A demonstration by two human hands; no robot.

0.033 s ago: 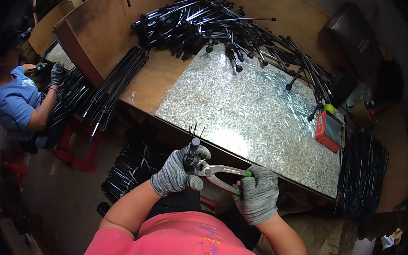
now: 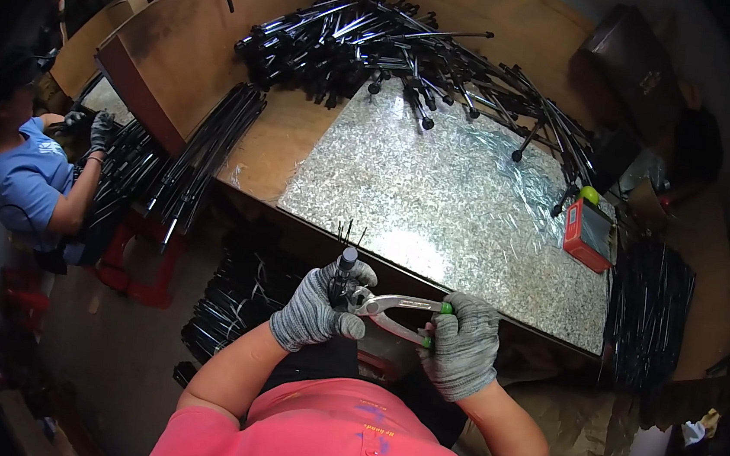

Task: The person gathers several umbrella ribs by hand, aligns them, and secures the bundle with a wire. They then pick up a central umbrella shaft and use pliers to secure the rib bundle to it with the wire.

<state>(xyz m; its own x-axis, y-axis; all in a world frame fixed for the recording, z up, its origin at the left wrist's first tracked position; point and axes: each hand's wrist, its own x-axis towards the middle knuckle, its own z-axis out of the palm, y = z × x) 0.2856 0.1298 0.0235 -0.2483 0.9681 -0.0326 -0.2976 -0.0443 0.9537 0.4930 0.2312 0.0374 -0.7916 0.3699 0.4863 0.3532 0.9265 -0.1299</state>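
Note:
My left hand (image 2: 310, 310), in a grey knit glove, is closed around a slim black rod-like piece (image 2: 348, 259) with a rounded grey end. Thin dark prongs (image 2: 350, 231) stick up just beyond that end. My right hand (image 2: 467, 350), gloved alike, grips silver pliers (image 2: 402, 302) with green handle tips. The handles stand apart, and the jaws meet the black piece beside my left thumb. Exactly what lies between the jaws is too small to make out. Both hands are in front of my body, at the near edge of the speckled tabletop (image 2: 403, 192).
A heap of black rods with shiny shafts (image 2: 338, 43) lies at the back. A red box-shaped device (image 2: 586, 234) stands at the right, by more dark rods (image 2: 649, 309). Bundled rods (image 2: 222, 320) rest below the table. A gloved co-worker (image 2: 35, 173) sits left, past a wooden partition (image 2: 142, 91).

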